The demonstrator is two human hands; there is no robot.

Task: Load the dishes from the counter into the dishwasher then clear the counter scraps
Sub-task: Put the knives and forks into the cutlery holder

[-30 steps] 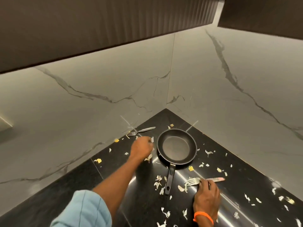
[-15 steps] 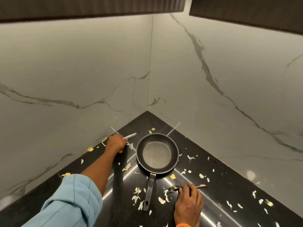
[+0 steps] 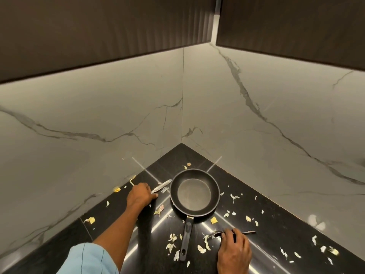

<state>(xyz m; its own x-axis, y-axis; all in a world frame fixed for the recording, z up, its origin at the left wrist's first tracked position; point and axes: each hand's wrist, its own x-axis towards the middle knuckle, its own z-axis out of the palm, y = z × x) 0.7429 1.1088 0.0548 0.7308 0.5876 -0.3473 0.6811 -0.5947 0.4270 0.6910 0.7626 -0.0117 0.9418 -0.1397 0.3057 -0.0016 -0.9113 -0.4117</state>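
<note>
Dim; under-cabinet glow, perhaps wide-angle warp

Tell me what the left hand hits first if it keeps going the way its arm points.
The left hand is already over a fork; along the forearm's line, up and left, the marble backsplash comes next, though its distance is hard to judge.

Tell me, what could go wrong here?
The left hand is closing on a fork right beside the pan; lifting it could bump the pan. The right hand pinches another fork lying among scraps, so bits may cling and get carried to the dishwasher.
</note>
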